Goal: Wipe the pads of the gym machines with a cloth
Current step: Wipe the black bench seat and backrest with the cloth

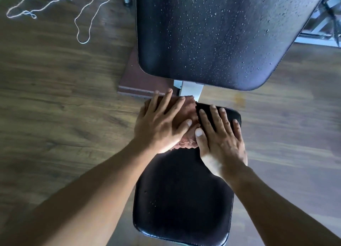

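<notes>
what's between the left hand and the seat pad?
The pinkish cloth: in the head view the left hand presses flat on it, atop the seat pad. The right hand rests directly on the pad.

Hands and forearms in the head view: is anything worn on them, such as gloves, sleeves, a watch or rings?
Nothing worn shows. The left hand and right hand are bare, without gloves, and both forearms are uncovered to the frame edge. No watch, bracelet or rings show. Fingers have short, pale nails.

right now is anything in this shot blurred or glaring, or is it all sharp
Head view: the wood floor is smeared by motion blur; the droplets on the back pad streak slightly; daylight sheens its right edge and the seat pad front rim; both hands, left hand and right hand, and the cloth read fairly sharp; wide-angle bending at the edges.
</notes>
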Tool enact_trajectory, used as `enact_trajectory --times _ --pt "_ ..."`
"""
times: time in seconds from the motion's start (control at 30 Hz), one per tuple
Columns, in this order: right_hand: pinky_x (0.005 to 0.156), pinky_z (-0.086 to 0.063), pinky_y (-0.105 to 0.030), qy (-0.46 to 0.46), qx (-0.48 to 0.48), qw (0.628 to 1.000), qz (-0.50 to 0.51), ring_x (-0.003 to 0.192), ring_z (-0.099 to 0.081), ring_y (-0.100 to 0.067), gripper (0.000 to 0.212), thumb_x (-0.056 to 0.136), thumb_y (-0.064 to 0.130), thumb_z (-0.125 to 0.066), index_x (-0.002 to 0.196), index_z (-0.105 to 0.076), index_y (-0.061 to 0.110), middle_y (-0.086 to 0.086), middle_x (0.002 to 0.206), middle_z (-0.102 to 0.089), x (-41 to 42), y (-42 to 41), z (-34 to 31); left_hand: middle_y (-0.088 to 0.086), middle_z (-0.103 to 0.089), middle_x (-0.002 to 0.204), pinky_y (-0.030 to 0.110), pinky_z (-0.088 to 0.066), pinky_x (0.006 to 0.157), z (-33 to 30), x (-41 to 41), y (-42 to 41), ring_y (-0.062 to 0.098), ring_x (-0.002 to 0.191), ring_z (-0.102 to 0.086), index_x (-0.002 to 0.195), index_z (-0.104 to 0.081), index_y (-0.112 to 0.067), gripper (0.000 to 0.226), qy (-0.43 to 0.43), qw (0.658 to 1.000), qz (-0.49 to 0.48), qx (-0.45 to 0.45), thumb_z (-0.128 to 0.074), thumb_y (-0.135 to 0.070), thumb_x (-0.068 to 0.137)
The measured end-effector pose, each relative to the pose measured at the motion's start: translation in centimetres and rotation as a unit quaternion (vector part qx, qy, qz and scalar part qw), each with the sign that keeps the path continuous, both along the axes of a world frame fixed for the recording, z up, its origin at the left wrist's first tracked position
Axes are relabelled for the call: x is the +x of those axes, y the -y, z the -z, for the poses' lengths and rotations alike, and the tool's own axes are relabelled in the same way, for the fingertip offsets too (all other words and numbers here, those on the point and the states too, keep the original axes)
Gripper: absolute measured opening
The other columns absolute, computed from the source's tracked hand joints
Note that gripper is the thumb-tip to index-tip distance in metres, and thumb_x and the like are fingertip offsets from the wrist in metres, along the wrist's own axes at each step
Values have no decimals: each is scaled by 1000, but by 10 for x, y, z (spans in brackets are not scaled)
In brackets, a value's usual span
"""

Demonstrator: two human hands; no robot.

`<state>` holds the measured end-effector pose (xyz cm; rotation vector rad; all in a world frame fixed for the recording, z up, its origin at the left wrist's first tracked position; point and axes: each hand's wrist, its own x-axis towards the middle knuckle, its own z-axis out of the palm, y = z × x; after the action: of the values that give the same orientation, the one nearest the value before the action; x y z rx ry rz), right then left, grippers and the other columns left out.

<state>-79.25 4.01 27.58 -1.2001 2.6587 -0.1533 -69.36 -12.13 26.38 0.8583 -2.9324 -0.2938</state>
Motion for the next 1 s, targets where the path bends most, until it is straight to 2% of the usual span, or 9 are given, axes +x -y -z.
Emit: enact_trajectory --times 0.13,0.23,0.3,0.43,0.57,0.7,0.9,1.0 --pt "124 7 -42 2 -10 1000 12 153 13 -12 71 90 58 10 158 -2 39 9 167 9 0 1 0 -3 -9 166 51 -23 119 -2 -17 12 32 151 -8 153 -21 -43 76 21 999 -30 22 -22 -77 85" --pt "123 8 -40 13 -8 1000 13 153 13 -12 71 89 56 9 158 -1 40 9 167 10 -1 1 -2 1 -11 166 54 -21 119 0 22 -27 33 152 -10 155 -23 -39 75 2 1000 -29 -9 -26 -73 88" --pt "124 9 -41 16 5 1000 15 152 14 -11 69 90 55 7 157 3 40 9 166 13 -2 2 -2 0 -13 166 51 -22 119 0 43 -41 32 152 -10 154 -25 -40 75 -11 1000 -18 -4 -29 -74 88" --pt "124 7 -44 1 14 1000 11 153 13 -14 61 100 51 -9 158 3 37 5 167 12 1 3 -1 0 -12 166 48 -23 119 -2 41 -38 31 152 -10 154 -25 -41 77 8 1000 -28 5 -27 -75 85" --pt "124 8 -45 10 19 1000 2 153 13 -15 60 102 49 -14 158 2 35 4 167 12 1 1 -2 5 -17 165 57 -22 116 -6 75 -87 32 151 -14 154 -29 -36 75 10 999 -49 -5 -33 -72 89" --pt "123 7 -45 5 21 1000 5 153 11 -17 60 103 50 -13 159 1 33 4 167 10 1 0 -3 3 -14 166 52 -23 118 -7 129 -133 32 152 -13 154 -29 -35 74 8 998 -62 7 -35 -72 90" --pt "122 9 -44 -3 22 1000 4 154 11 -16 60 103 51 -13 159 1 33 4 167 10 3 0 -1 5 -18 165 51 -27 116 -8 105 -113 33 150 -18 153 -33 -34 77 16 998 -68 2 -37 -74 87" --pt "122 8 -45 -2 14 1000 5 154 10 -17 60 103 50 -14 159 -1 33 3 168 8 1 1 0 6 -13 166 55 -20 118 -11 104 -130 32 152 -12 155 -27 -33 78 37 994 -105 6 -32 -74 89"
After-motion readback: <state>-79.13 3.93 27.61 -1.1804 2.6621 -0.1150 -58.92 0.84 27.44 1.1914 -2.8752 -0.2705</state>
